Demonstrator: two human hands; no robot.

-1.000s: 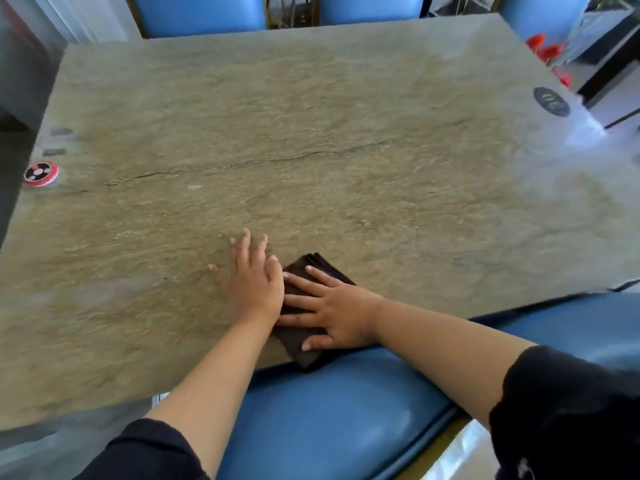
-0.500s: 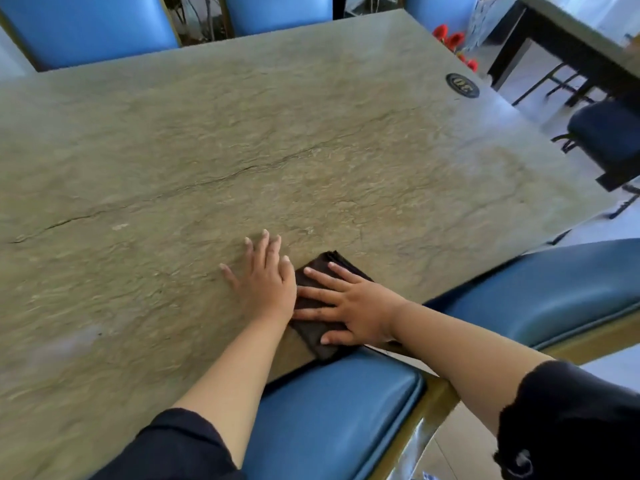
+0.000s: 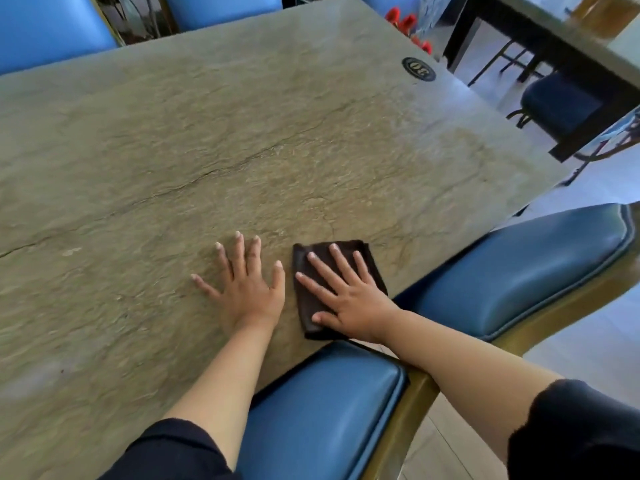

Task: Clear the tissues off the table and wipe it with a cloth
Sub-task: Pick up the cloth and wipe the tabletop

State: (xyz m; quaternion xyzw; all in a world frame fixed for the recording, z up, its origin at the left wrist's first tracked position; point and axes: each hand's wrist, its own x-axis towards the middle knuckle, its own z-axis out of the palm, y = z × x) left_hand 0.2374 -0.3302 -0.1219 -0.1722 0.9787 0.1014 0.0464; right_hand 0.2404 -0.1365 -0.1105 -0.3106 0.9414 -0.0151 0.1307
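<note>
A folded dark brown cloth (image 3: 308, 306) lies flat near the front edge of the stone-patterned table (image 3: 242, 133). My right hand (image 3: 349, 292) presses on the cloth with straight, spread fingers. Just left of it, my left hand (image 3: 247, 282) rests flat on the bare tabletop, fingers spread, a small gap from the cloth. No tissues show anywhere on the table.
Blue padded chairs stand at the near edge (image 3: 512, 271) (image 3: 322, 410) and at the far side (image 3: 52, 29). A round black number badge (image 3: 418, 68) sits at the table's far right corner. Red flowers (image 3: 408, 26) and another dark table (image 3: 561, 39) with a stool (image 3: 557, 105) stand to the right.
My right hand and the cloth have slid right, away from my left hand, which no longer overlaps the cloth. The view has swung right.
</note>
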